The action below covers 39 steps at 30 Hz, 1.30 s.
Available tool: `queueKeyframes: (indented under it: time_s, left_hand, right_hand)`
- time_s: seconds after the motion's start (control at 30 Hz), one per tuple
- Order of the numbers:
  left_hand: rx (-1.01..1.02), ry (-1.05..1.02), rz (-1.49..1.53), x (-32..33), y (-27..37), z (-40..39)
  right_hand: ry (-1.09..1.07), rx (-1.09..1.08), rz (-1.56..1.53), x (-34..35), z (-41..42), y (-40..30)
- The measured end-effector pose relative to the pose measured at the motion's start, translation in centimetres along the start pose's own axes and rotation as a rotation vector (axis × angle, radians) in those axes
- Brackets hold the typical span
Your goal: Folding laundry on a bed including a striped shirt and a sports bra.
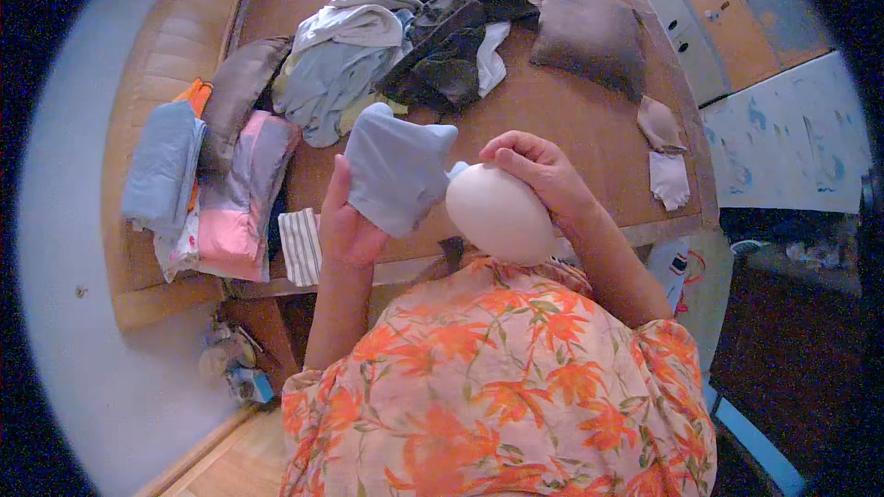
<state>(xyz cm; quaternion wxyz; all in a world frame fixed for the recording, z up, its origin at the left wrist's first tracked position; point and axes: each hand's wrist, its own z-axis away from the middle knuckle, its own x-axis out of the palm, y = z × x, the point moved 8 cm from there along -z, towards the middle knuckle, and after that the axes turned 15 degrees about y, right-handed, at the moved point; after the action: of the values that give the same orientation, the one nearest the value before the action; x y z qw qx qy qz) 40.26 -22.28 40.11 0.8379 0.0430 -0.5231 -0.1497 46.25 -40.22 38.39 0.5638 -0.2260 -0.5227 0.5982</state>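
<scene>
A small light-blue cloth [397,169] lies over the palm and fingers of my left hand [352,221], with the thumb at its left edge. My right hand [542,169] is curled just right of the cloth, its thumb and fingertips by a small pale-blue bit of fabric; its grip is partly hidden. A smooth pale oval thing [501,214] covers part of the view below the right hand. Beyond both hands is a heap of laundry: white and grey garments [345,41], dark clothing [449,55] and a white piece of cloth [492,59].
Folded blue cloth [162,159], a pink and grey folded textile [242,207] and striped cloth [300,247] lie at the left. A brown cushion [587,38] is at the back right, with small pale garments [668,176] near the wooden surface's right edge. Cabinets [732,7] stand beyond.
</scene>
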Motion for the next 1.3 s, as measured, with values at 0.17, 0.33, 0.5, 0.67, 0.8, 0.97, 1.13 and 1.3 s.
queueKeyframes:
  time_s: [0.17, 0.33, 0.5, 0.67, 0.8, 0.97, 1.13, 1.3]
  left_hand:
    - [-0.068, -0.054, 0.064, -0.3, -1.1, -0.8]
    - [-0.045, 0.002, -0.013, -0.9, -1.8, -1.3]
    - [-0.123, -0.042, -0.041, -1.4, -3.7, -2.0]
    - [0.095, 0.107, -0.413, -2.1, -4.2, -2.3]
    - [0.390, 0.034, -0.829, -0.5, -3.3, -1.3]
    - [0.584, 0.349, -1.122, -2.8, -0.4, -1.2]
    - [0.260, 0.461, -0.470, -5.4, -1.3, -2.7]
    - [0.273, 0.464, -0.468, -6.0, -1.4, -3.5]
  right_hand:
    - [0.134, 0.000, -0.090, -1.4, -0.6, 0.6]
    - [0.230, 0.090, -0.339, -1.5, -1.2, 0.9]
    - [0.324, 0.134, -0.453, -0.9, -1.8, 2.1]
    - [0.425, -0.016, -0.248, -1.5, -1.9, 3.2]
    - [0.343, -0.103, -0.130, -0.9, -1.4, 2.7]
    - [0.052, -0.012, -0.178, 1.1, 0.9, 2.0]
    - [-0.036, -0.828, 0.712, 3.0, 3.0, -0.7]
    - [0.189, -0.871, 0.780, 3.1, 2.3, -0.7]
